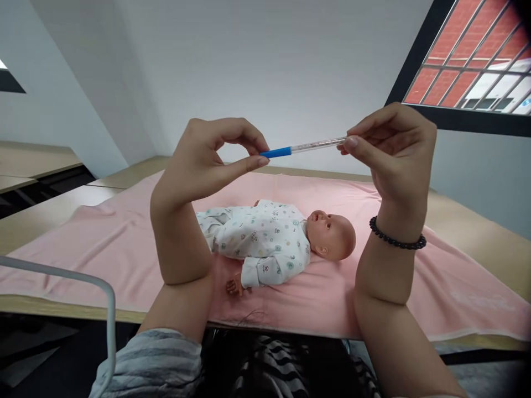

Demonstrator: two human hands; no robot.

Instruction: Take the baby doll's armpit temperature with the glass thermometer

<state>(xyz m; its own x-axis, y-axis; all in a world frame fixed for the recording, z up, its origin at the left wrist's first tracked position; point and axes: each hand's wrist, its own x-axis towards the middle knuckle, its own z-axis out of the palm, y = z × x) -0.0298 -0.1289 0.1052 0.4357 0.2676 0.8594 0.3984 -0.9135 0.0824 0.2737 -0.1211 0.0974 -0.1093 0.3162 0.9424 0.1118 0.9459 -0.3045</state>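
Observation:
A thin glass thermometer with a blue end is held level in the air in front of me. My left hand pinches its blue end between thumb and forefinger. My right hand, with a black bead bracelet on the wrist, pinches the clear end. Below both hands a baby doll in a white patterned suit lies on its back on a pink cloth, head to the right.
The pink cloth covers a light wooden table. A white curved tube or rail crosses the lower left. A window with a grille and brick wall outside is at the upper right. More wooden tables stand at the left.

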